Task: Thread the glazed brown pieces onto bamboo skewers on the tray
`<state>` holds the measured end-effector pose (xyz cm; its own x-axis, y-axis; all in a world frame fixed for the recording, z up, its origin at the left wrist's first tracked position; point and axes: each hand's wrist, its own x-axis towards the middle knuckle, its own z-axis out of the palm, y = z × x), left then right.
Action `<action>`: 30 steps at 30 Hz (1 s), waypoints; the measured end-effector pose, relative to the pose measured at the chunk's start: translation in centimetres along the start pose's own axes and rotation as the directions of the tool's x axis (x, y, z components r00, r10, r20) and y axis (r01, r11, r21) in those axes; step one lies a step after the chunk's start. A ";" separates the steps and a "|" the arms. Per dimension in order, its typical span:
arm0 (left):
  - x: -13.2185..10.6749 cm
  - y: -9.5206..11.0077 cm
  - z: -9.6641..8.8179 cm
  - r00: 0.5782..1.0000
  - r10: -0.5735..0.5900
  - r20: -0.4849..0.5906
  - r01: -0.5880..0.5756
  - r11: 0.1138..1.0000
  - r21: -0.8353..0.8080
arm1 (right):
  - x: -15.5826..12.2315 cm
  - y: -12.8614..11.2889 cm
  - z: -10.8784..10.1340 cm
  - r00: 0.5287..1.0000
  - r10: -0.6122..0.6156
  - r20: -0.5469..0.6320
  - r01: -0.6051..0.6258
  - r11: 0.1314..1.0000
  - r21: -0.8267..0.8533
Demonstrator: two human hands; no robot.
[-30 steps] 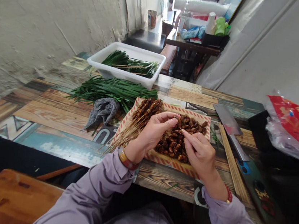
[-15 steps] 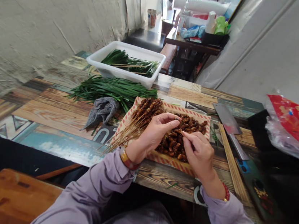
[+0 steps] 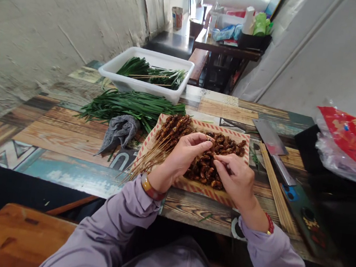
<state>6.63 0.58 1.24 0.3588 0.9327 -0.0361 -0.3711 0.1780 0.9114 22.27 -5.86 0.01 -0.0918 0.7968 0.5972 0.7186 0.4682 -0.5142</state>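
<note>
A paper-lined tray (image 3: 191, 186) with a red striped border lies on the table in front of me. Its left half holds finished skewers (image 3: 167, 137) of brown pieces, their sticks pointing toward me. Its right half holds a heap of loose brown pieces (image 3: 225, 144). My left hand (image 3: 183, 156) is over the tray's middle, fingers pinched on a small brown piece. My right hand (image 3: 235, 178) is close beside it with fingers closed in a pinch; what it grips is too thin to make out.
Green chives (image 3: 132, 106) lie behind the tray beside a grey cloth (image 3: 120, 129), with more chives in a white tub (image 3: 146, 74). A cleaver (image 3: 272, 147) and bare bamboo sticks (image 3: 275, 188) lie to the right. A red plastic bag (image 3: 348, 141) sits far right.
Both hands have kept their pinch and stayed over the tray, drawing slightly closer together. The view has tilted a little.
</note>
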 end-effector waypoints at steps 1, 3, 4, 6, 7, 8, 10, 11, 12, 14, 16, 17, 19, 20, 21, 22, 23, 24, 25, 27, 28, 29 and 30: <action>0.1 0.1 -0.2 1.000 0.002 0.003 -0.002 1.000 0.014 | 0.0 0.0 -0.1 1.000 0.004 -0.003 -0.004 1.000 -0.002; 0.4 0.4 -0.5 1.000 0.017 -0.005 -0.017 0.999 0.042 | 0.1 0.2 -0.4 0.999 0.026 -0.033 -0.027 0.999 -0.018; 0.6 0.5 -0.7 0.999 0.037 -0.019 -0.036 0.998 0.060 | 0.1 0.4 -0.6 0.997 0.038 -0.061 -0.040 0.999 -0.033; 0.9 0.7 -1.2 0.993 0.110 -0.050 -0.103 0.986 0.132 | 0.2 0.7 -0.9 0.991 0.054 -0.121 -0.062 0.996 -0.065; 1.0 0.7 -1.4 0.988 0.145 -0.052 -0.132 0.970 0.202 | 0.3 0.9 -1.0 0.988 0.056 -0.146 -0.067 0.995 -0.074; 1.1 0.8 -1.6 0.983 0.179 -0.044 -0.159 0.943 0.291 | 0.3 1.1 -1.1 0.985 0.056 -0.166 -0.070 0.995 -0.078; 1.2 0.9 -1.9 0.972 0.231 0.032 -0.215 0.833 0.509 | 0.4 1.4 -1.3 0.982 0.054 -0.184 -0.070 0.994 -0.079; 1.2 0.9 -1.9 0.965 0.247 0.092 -0.249 0.742 0.623 | 0.4 1.5 -1.4 0.981 0.054 -0.187 -0.070 0.994 -0.081; 1.2 0.8 -1.9 0.955 0.253 0.157 -0.286 0.627 0.725 | 0.4 1.6 -1.4 0.981 0.052 -0.187 -0.068 0.994 -0.084; 1.1 0.7 -1.9 0.932 0.235 0.275 -0.347 0.365 0.864 | 0.4 1.7 -1.5 0.981 0.047 -0.186 -0.065 0.994 -0.090; 1.0 0.4 -1.9 0.917 0.189 0.351 -0.382 0.164 0.909 | 0.3 1.7 -1.5 0.982 0.045 -0.184 -0.062 0.994 -0.090; 1.0 0.3 -1.8 0.913 0.165 0.374 -0.393 0.106 0.913 | 0.3 1.7 -1.5 0.982 0.045 -0.182 -0.062 0.994 -0.089; 1.1 0.1 -1.8 0.906 0.123 0.404 -0.413 0.058 0.909 | 0.3 1.7 -1.5 0.983 0.041 -0.178 -0.057 0.995 -0.085; 1.1 0.0 -1.8 0.904 0.106 0.414 -0.421 0.051 0.906 | 0.3 1.7 -1.5 0.984 0.035 -0.177 -0.050 0.995 -0.083; 1.1 -0.1 -1.8 0.903 0.088 0.421 -0.425 0.044 0.904 | 0.3 1.6 -1.5 0.984 0.025 -0.176 -0.040 0.996 -0.080; 1.2 -0.2 -1.8 0.903 0.069 0.424 -0.427 0.036 0.904 | 0.4 1.6 -1.6 0.984 0.015 -0.175 -0.029 0.997 -0.077; 1.2 -0.2 -1.8 0.904 0.050 0.425 -0.426 0.025 0.904 | 0.4 1.6 -1.5 0.985 0.006 -0.174 -0.020 0.997 -0.076; 1.2 -0.2 -1.7 0.906 0.032 0.423 -0.423 0.012 0.906 | 0.4 1.5 -1.5 0.985 0.002 -0.172 -0.015 0.997 -0.076; 1.2 -0.2 -1.7 0.907 0.018 0.420 -0.420 -0.001 0.907 | 0.4 1.5 -1.5 0.986 0.000 -0.169 -0.013 0.997 -0.077; 1.1 -0.1 -1.6 0.905 -0.002 0.425 -0.425 -0.025 0.905 | 0.4 1.5 -1.5 0.986 0.002 -0.164 -0.015 0.997 -0.080; 1.1 -0.1 -1.6 0.901 -0.012 0.434 -0.434 -0.033 0.900 | 0.4 1.5 -1.5 0.987 0.001 -0.163 -0.015 0.997 -0.081; 1.0 -0.1 -1.6 0.896 -0.021 0.444 -0.445 -0.036 0.895 | 0.3 1.5 -1.5 0.986 -0.001 -0.164 -0.013 0.997 -0.080; 1.0 0.0 -1.6 0.891 -0.026 0.454 -0.455 -0.034 0.890 | 0.3 1.5 -1.4 0.986 -0.003 -0.165 -0.010 0.997 -0.080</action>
<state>5.66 2.00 0.55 0.7183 0.6835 0.1300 0.6117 -0.7094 0.3500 24.33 -5.44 0.32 0.0215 0.7213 0.6922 0.7721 0.4279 -0.4698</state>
